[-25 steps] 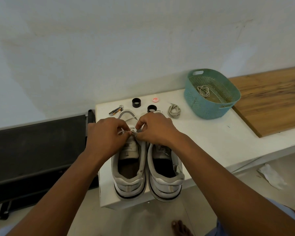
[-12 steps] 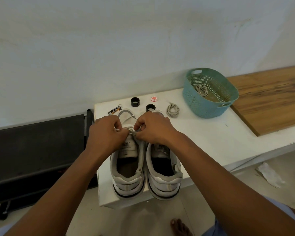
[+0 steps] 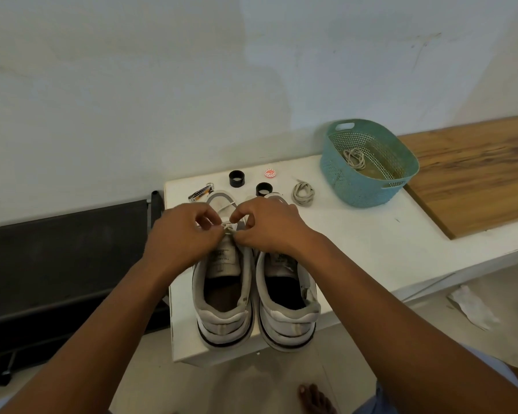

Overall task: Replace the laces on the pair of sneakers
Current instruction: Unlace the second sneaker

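Left hand point(image 3: 183, 234) and right hand point(image 3: 269, 225) each pinching the white lace point(image 3: 228, 227) over the left sneaker point(image 3: 222, 294) at frame centre, right sneaker point(image 3: 287, 309) touching alongside, teal basket point(image 3: 356, 186) upper right

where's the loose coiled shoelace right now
Head view: the coiled lace lies on the white table, right of the far black ring, left of the teal basket.

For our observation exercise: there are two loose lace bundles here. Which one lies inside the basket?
The tangled lace on the floor of the teal basket. The other coiled lace lies on the white table, left of the basket.
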A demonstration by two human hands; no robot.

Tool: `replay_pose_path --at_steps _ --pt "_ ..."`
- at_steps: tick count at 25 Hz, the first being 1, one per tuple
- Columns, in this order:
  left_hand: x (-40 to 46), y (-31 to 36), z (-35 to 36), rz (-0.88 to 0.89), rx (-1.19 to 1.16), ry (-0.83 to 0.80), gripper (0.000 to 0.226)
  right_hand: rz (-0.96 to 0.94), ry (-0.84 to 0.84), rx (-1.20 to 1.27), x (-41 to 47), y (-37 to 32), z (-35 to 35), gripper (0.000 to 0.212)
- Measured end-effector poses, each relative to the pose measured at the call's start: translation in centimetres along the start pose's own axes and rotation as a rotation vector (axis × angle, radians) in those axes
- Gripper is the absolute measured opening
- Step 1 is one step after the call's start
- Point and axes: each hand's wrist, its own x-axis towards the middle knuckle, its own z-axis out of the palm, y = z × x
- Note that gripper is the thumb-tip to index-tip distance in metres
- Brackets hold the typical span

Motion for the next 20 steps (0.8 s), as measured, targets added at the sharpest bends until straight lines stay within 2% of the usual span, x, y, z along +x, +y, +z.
replay_pose_path --at_steps 2,6,10,14,20 --pt "-0.1 0.2 0.5 0.044 0.08 -0.047 0.011 0.016 -0.005 0.001 0.2 0.0 0.1 0.04" --pt "0.0 0.1 0.6 0.051 0.095 0.027 0.002 0.045 -0.004 -0.01 0.5 -0.1 0.4 0.039" --pt "0.1 0.0 -0.5 -0.114 -0.026 0.205 0.014 0.051 -0.012 -0.002 0.3 -0.2 0.2 0.031" --pt "0.2 -0.7 -1.3 -0.232 0.015 0.326 0.015 0.041 -0.008 -0.004 0.1 -0.2 0.0 0.024" --pt "0.1 -0.6 -1.1 -0.188 0.185 0.187 0.006 0.04 -0.013 0.032 0.0 -0.3 0.1 0.027"
